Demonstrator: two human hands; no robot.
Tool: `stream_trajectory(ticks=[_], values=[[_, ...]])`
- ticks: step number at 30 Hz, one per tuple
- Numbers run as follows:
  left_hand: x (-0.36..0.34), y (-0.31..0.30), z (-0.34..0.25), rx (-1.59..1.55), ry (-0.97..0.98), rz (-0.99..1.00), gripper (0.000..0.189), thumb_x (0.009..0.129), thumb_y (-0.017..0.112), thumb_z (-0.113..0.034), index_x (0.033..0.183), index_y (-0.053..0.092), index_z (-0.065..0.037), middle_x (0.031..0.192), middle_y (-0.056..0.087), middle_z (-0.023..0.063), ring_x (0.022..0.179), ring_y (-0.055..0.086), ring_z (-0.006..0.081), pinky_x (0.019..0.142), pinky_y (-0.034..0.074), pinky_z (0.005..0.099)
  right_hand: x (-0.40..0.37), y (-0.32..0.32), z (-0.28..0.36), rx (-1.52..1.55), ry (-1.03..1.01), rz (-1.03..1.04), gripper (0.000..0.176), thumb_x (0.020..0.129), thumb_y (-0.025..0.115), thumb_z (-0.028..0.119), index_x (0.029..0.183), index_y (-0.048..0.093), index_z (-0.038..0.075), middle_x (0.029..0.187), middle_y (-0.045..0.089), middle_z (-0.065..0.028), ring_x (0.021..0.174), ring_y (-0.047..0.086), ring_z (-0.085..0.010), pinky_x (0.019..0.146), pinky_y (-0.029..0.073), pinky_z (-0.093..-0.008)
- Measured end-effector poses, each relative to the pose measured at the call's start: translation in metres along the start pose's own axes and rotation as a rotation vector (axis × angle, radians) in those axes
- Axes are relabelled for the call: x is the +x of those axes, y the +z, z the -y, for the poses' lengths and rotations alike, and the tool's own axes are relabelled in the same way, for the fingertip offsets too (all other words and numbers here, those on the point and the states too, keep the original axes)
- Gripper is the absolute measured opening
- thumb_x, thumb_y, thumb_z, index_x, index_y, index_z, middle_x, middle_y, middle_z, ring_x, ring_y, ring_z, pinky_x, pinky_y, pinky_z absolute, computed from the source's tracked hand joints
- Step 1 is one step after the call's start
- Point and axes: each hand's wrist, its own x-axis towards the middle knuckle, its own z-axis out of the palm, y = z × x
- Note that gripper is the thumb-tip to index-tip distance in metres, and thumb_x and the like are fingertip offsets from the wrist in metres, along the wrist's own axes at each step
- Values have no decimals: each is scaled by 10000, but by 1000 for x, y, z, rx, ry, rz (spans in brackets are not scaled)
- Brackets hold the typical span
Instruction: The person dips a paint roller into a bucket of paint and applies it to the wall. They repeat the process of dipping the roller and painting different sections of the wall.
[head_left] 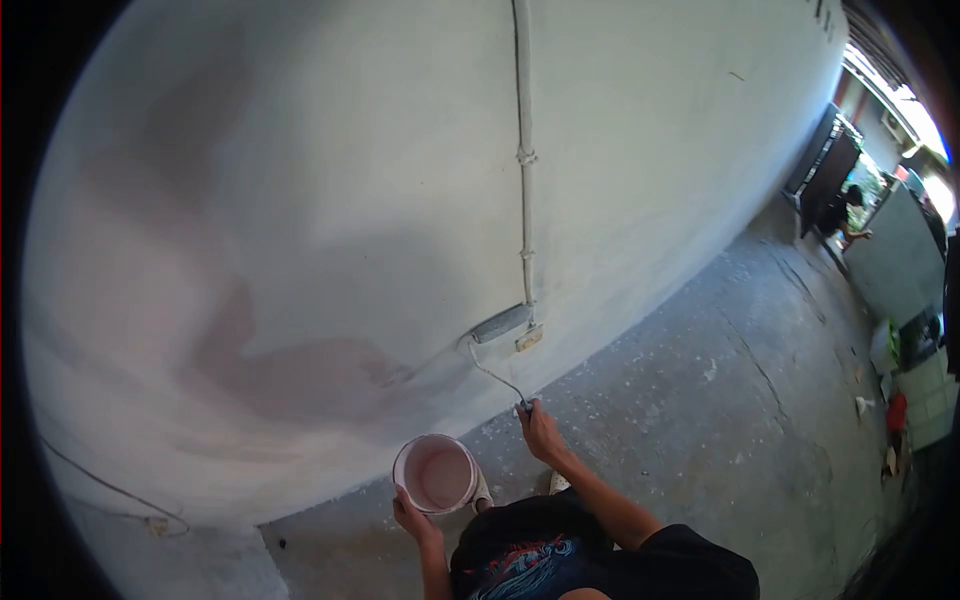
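A paint roller [502, 324] with a bent wire frame rests against the white wall [400, 200], beside the lower end of a vertical pipe [527, 200] and a small beige box [529, 339]. My right hand [541, 432] is closed round the roller's handle. In my left hand [415, 520] is a round white bucket [436, 474], gripped at its side and tilted so that its pinkish inside shows. The bucket is below and to the left of the roller, near the foot of the wall.
Grey concrete floor [680, 400] with pale specks and cracks runs along the wall. At the far right a person [845, 215] is near dark panels and a grey board [895, 250]. A red object [896, 412] lies at the right; a cable [110, 487] hangs lower left.
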Motion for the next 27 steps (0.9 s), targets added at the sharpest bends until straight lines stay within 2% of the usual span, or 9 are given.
stream_trajectory(ticks=[1,4,7,11,14,16,23,27], values=[[-7,-4,4,-10,-12,-40,426,968,588,-414,1041,570,5,1051,615,122,994,613,224,853,490,380,6,0,-4,9,29,54,351,1018,495,318,1009,449,-30,740,606,-287,751,563,-526,583,402,-551],[-25,-14,15,-73,-53,-91,464,966,588,-418,1113,560,21,1111,610,139,1027,617,241,879,494,380,17,4,-25,-27,40,78,366,1021,486,320,995,463,-44,721,602,-286,740,573,-523,580,399,-556],[-36,-12,18,-65,-39,-144,493,966,585,-421,1160,545,31,1147,604,146,1043,617,250,896,494,379,17,14,-46,-24,96,111,376,1020,484,321,988,476,-54,717,599,-292,735,577,-523,580,402,-557],[-32,-10,14,-63,2,-149,489,971,578,-423,1150,552,31,1138,608,149,1049,616,252,905,490,376,2,22,-89,-58,70,137,381,1016,490,321,975,489,-58,715,592,-300,725,581,-519,569,406,-548],[-26,-1,-1,-51,-3,-156,455,975,575,-424,1098,563,15,1093,614,131,1016,615,232,889,484,365,2,22,-94,-89,27,163,364,1012,502,306,969,493,-55,691,588,-297,697,580,-517,558,408,-543],[-22,7,-10,-61,56,-175,391,979,581,-410,907,531,-29,914,564,67,873,570,167,797,472,338,-2,24,-81,-40,68,123,348,1010,513,298,959,499,-46,657,585,-283,665,577,-510,541,397,-542],[-9,14,-22,-58,50,-119,402,979,580,-417,855,529,-39,885,547,54,836,545,151,770,458,322,41,12,-31,61,6,-3,329,1006,535,281,957,498,-42,647,576,-279,650,568,-500,513,376,-529],[-3,12,-19,-1,60,-101,409,982,571,-424,858,533,-36,871,549,53,824,544,152,763,456,322,41,17,-38,51,-25,-18,288,1000,547,241,974,503,-42,666,588,-275,674,576,-499,519,385,-519]])
